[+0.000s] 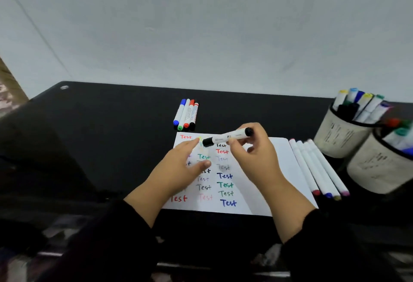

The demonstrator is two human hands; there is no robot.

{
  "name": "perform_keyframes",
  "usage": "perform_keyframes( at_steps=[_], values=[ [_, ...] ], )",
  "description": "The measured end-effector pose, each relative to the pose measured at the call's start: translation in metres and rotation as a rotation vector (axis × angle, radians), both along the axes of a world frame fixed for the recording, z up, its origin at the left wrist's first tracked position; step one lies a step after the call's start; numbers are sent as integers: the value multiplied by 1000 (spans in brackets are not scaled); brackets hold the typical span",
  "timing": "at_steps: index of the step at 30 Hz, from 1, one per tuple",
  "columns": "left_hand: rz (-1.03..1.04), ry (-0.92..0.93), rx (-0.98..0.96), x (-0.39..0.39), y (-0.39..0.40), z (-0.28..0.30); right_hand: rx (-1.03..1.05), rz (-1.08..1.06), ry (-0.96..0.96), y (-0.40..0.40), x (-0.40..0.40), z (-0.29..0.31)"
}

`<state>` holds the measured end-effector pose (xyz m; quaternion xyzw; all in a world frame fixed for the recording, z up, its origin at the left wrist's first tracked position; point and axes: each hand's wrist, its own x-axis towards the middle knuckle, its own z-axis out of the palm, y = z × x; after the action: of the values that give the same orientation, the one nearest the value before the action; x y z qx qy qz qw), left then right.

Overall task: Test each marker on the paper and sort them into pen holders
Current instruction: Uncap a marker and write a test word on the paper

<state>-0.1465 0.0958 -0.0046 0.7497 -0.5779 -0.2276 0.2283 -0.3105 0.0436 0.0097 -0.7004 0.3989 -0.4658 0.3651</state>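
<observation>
A white sheet of paper (pixel 279 170) lies on the black table, covered with several coloured "Test" words. My right hand (pixel 252 154) holds a white marker with black ends (pixel 228 136) level above the paper's top edge, its black cap pointing left. My left hand (pixel 181 165) hovers over the paper with fingers straight, fingertips just short of that cap. Several whiteboard markers (pixel 186 114) lie side by side beyond the paper. Several long white markers (pixel 317 165) lie at the paper's right edge. Two fabric pen holders, the far one (pixel 339 134) and the near one (pixel 380 165), stand at the right with markers in them.
The black table (pixel 100 125) runs to a grey wall behind. Its left half holds nothing but a small round fitting (pixel 64 87) near the back left corner. The near table edge is at my sleeves.
</observation>
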Motion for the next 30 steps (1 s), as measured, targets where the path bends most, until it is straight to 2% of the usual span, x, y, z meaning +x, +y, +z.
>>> perform_keyframes(
  at_steps=[7,15,23,30],
  values=[
    [66,164,-139,-16,13,-9,281,-21,-216,18,-12,-2],
    [178,303,-174,-19,7,-13,516,-43,-242,1,-10,-11],
    [135,377,-138,-16,3,-13,608,-19,-278,-12,1,-19],
    [88,460,-114,-20,1,-6,597,6,-248,-5,7,-18]
  ],
)
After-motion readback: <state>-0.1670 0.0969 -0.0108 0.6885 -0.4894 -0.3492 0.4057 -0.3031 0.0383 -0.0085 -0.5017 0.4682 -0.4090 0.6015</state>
